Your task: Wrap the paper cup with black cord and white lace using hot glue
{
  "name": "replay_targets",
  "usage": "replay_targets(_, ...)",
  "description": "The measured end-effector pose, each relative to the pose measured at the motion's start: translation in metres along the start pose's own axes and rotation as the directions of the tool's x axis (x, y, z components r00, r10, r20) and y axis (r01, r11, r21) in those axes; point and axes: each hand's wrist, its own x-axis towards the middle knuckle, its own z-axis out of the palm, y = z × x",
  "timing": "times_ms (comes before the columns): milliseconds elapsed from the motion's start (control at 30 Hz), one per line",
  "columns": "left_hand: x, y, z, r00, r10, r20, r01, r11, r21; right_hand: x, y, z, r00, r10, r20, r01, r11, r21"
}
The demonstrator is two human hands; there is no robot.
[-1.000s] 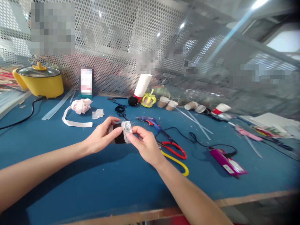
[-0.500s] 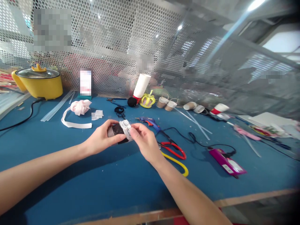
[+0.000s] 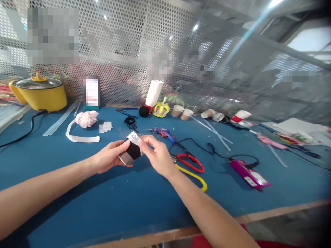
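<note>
My left hand (image 3: 111,155) is closed round a small black-wrapped cup (image 3: 132,151), thumb on top and fingers beneath. The cup is tilted, with a greyish band at its near end and a crumpled white, lace-like strip (image 3: 134,138) at its far end. Closed in a pinch, my right hand (image 3: 156,153) grips the cup at the white strip; its fingertips are partly hidden. Just beyond the hands lie a blue glue gun (image 3: 163,133) and a coil of black cord (image 3: 130,122). Scissors (image 3: 192,162) with red and yellow handles rest beside my right wrist.
A pink-white ribbon roll (image 3: 87,119) lies at left, near a yellow electric pot (image 3: 45,97) and a propped phone (image 3: 92,91). Stacked paper cups (image 3: 154,93), a black ball (image 3: 144,111) and small baskets (image 3: 187,113) line the back. A purple power strip (image 3: 249,174) sits right.
The cup has been turned in my hands, so more of its black side and its greyish end show. My left thumb has shifted up towards the white strip. The view has moved slightly.
</note>
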Motion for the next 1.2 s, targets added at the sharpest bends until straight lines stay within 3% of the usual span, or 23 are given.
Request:
replay_targets(200, -0.003, 0.0, 0.004, 0.999, 0.031, -0.005, -0.03, 0.986, 0.163, -0.004, -0.002, 0.001, 0.999, -0.052, 0.001, 0.052, 0.999, 0.014)
replay_targets(333, -0.003, -0.002, 0.003, 0.968, 0.233, -0.098, -0.168, 0.882, 0.439, -0.005, -0.005, 0.002, 0.996, -0.09, 0.012, 0.09, 0.996, 0.01)
replay_targets(433, -0.003, -0.002, 0.0, 0.925, 0.374, -0.071, -0.267, 0.77, 0.579, -0.007, -0.008, 0.004, 0.99, -0.14, -0.026, 0.139, 0.99, -0.003)
replay_targets(600, -0.004, 0.006, -0.004, 0.973, 0.232, 0.017, -0.203, 0.812, 0.547, -0.007, -0.011, 0.001, 0.981, -0.192, -0.025, 0.193, 0.981, 0.023)
replay_targets(800, -0.006, 0.005, 0.0, 0.935, 0.356, -0.011, -0.256, 0.694, 0.673, -0.006, -0.008, 0.001, 0.978, -0.206, -0.024, 0.206, 0.978, -0.027)
replay_targets(900, -0.005, 0.006, -0.004, 0.956, 0.289, 0.041, -0.257, 0.767, 0.588, -0.007, -0.008, 0.001, 0.973, -0.228, -0.031, 0.227, 0.974, -0.022)
replay_targets(1033, -0.002, 0.005, -0.014, 0.974, 0.144, 0.174, -0.189, 0.942, 0.279, -0.006, -0.009, -0.001, 0.942, -0.337, 0.008, 0.337, 0.941, -0.021)
replay_targets(1133, 0.0, 0.002, -0.015, 0.968, 0.085, 0.237, -0.115, 0.987, 0.115, -0.005, -0.01, 0.0, 0.902, -0.425, 0.074, 0.428, 0.902, -0.046)
replay_targets(1200, 0.002, -0.002, -0.013, 0.975, 0.11, 0.194, -0.129, 0.988, 0.09, -0.005, -0.01, 0.001, 0.881, -0.466, 0.085, 0.472, 0.876, -0.096)
